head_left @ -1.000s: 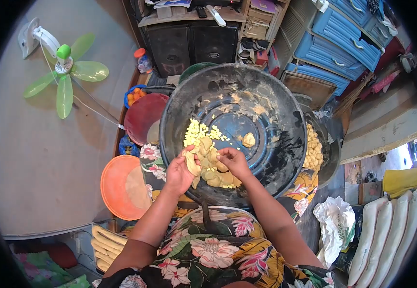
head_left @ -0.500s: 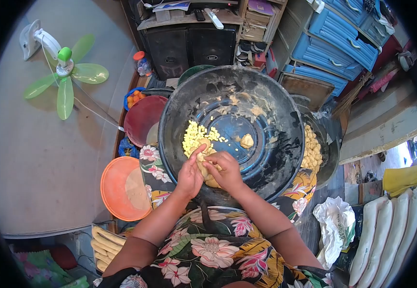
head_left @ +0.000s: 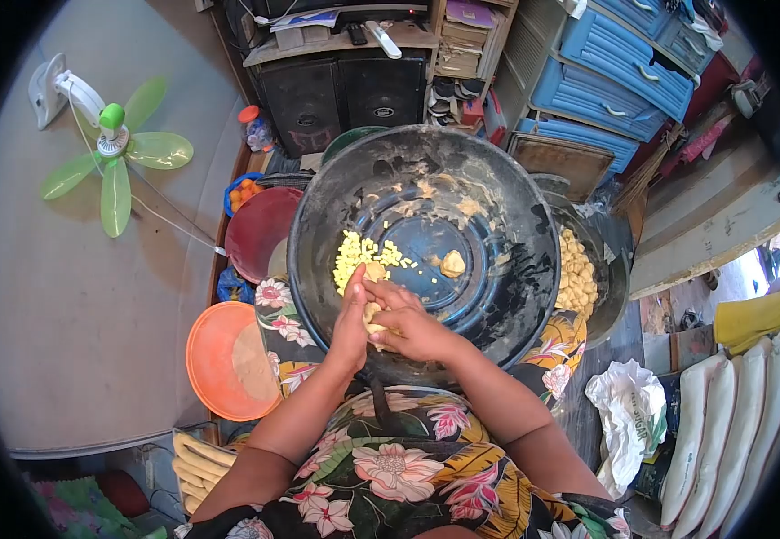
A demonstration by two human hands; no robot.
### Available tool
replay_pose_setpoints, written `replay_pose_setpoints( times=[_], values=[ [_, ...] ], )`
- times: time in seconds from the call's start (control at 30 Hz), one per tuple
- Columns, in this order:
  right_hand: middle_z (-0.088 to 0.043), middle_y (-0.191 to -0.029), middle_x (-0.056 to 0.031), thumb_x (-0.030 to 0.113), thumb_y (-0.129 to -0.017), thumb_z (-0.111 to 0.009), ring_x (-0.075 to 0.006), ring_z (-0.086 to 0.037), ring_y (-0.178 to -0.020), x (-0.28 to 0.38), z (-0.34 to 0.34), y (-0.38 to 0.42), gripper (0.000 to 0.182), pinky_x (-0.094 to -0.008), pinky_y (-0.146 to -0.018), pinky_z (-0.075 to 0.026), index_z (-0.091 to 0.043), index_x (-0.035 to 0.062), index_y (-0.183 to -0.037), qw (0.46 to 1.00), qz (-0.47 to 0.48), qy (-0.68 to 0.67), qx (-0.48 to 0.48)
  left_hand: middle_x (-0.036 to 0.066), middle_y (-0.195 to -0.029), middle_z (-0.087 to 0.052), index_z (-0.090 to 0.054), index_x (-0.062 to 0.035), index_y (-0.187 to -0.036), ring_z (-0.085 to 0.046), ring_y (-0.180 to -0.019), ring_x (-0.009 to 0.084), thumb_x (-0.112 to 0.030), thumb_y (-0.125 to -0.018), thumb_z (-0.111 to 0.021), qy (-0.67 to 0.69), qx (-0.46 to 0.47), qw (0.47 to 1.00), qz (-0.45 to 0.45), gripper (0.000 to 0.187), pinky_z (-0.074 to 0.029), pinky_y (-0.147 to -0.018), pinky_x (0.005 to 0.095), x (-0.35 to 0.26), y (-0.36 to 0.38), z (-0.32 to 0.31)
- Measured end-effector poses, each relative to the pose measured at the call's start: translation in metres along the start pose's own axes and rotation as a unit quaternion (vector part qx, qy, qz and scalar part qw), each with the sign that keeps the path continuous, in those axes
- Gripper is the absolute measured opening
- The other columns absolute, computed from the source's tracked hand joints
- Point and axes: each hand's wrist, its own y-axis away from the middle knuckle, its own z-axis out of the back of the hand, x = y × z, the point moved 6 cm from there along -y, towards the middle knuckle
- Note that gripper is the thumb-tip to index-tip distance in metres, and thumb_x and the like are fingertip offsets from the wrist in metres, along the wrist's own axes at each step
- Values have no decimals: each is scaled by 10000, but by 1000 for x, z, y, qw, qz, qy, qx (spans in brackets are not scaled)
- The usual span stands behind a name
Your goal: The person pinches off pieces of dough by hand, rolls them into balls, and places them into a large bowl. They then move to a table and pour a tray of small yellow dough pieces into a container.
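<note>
Caught mid-shaping: both palms pressed together around a lump of yellow dough (head_left: 372, 314), low over the near wall of the big black basin (head_left: 507, 216). Left hand (head_left: 351, 322) stood upright on its edge, fingers fairly straight, cupping the dough from one side; right hand (head_left: 408, 325) curled across it from the other, fingers bent over the top. Only a sliver of dough peeked out between them, so hard to say how much was in there.

Just beyond the fingertips, a scatter of small yellow bits (head_left: 358, 254) on the basin floor, plus a separate dough piece (head_left: 452, 263) lying apart near the middle. Off to the right, another tub heaped with finished yellow balls (head_left: 577, 274).

Looked like the rolling or squeezing stage. Next move probably called for steady even pressure, then easing the palms open without tearing the lump.
</note>
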Motion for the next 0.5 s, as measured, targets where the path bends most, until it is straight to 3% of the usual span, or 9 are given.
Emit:
replay_pose_setpoints(
  times=[0.13,0.2,0.23,0.33,0.37,0.4,0.43,0.47,0.5],
  values=[
    [-458,-1192,-147,125,-720,-647,-315,-394,-1163,3,18,9,281,-427,-965,-293,-578,75,-988,998,-4,46,-32,70,-1045,-463,-219,-99,-1380,-476,-959,150,-473,-926,-312,48,8,997,-60,595,-390,-854,293,-16,-8,-12],
    [-506,-1084,-134,45,-707,-624,-280,-484,-1068,-24,30,23,371,-360,-912,-365,-517,68,-1062,968,-151,-145,-139,54,-1059,-467,-228,-120,-1377,-467,-967,143,-437,-943,-304,44,23,999,-11,544,-375,-859,293,-22,-15,-14],
    [-516,-1034,-105,-22,-717,-580,-211,-532,-979,-24,45,29,429,-293,-848,-416,-457,55,-1120,962,-132,-133,-198,45,-1091,-473,-312,-103,-1334,-468,-977,146,-439,-937,-325,-33,49,998,-16,520,-376,-856,288,-20,-21,-9],
    [-504,-1067,-77,-31,-809,-524,-154,-507,-995,-28,103,54,292,-275,-854,-425,-492,34,-1092,895,-200,-217,-334,43,-1131,-475,-402,-83,-1268,-476,-971,140,-417,-935,-355,-121,86,988,40,474,-395,-837,286,-8,-33,9],
    [-517,-1054,-81,49,-876,-475,-157,-518,-973,-30,129,70,212,-278,-827,-440,-531,31,-1079,894,-156,-74,-414,50,-1158,-484,-472,-73,-1203,-485,-949,137,-406,-929,-384,-126,76,988,45,441,-401,-824,285,-5,-35,16],
    [-541,-1026,-76,148,-919,-432,-154,-531,-933,-43,149,92,235,-265,-804,-441,-536,21,-1087,851,-203,-83,-476,50,-1158,-484,-472,-73,-1203,-485,-949,137,-406,-929,-384,-126,78,988,47,441,-401,-824,285,-1,-37,22],
    [-565,-979,-74,217,-937,-403,-150,-541,-870,-35,173,105,285,-256,-768,-445,-551,8,-1063,823,-138,-47,-550,53,-1151,-487,-480,-64,-1193,-487,-951,144,-385,-920,-418,-163,65,983,60,426,-405,-826,286,6,-40,32],
    [-572,-972,-80,308,-942,-398,-157,-546,-831,-45,196,130,349,-268,-745,-451,-571,14,-1014,779,-172,31,-602,57,-1144,-490,-488,-55,-1183,-490,-953,150,-363,-911,-451,-200,51,976,73,412,-408,-828,287,15,-42,40],
    [-577,-965,-78,276,-941,-410,-158,-549,-803,-47,215,150,315,-280,-735,-446,-578,14,-991,748,-150,120,-636,57,-1144,-490,-488,-55,-1183,-490,-953,150,-363,-911,-451,-199,51,976,74,412,-408,-828,287,25,-46,44]
  ],
)
